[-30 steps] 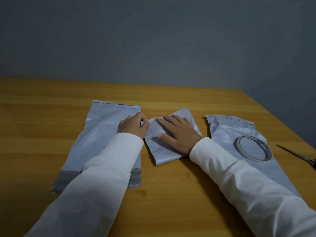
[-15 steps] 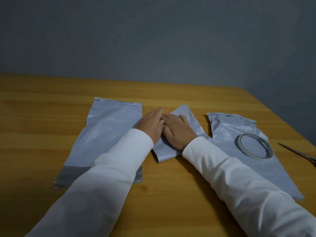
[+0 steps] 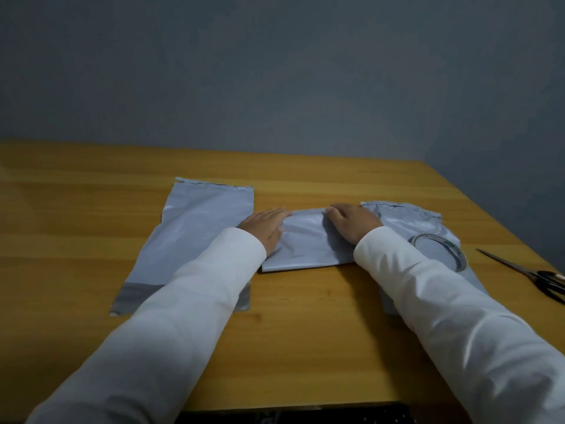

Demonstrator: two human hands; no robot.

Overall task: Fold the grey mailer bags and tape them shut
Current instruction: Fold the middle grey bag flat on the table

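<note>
Between the two flat bags, at the middle of the wooden table (image 3: 91, 209), the folded mailer bag (image 3: 305, 243) is laid with its long axis running left to right, square to the near edge; it is bracketed by both hands, one at each short end. The left hand (image 3: 264, 228) is spread flat, fingers straight, pressed on the left end; the right hand (image 3: 351, 221) is laid on the right end, fingers bent at the far corner, though whether the film is pinched cannot be told. An unfolded mailer bag (image 3: 198, 234) lies just left, partly crossed by the left sleeve; another unfolded bag (image 3: 406, 221) lies to the right, with the tape roll (image 3: 440, 250) resting on it, and the scissors (image 3: 529, 275) beyond. The tape is judged nearer the right hand; a short reach rightward is called for, while the fold is kept down by the left.
</note>
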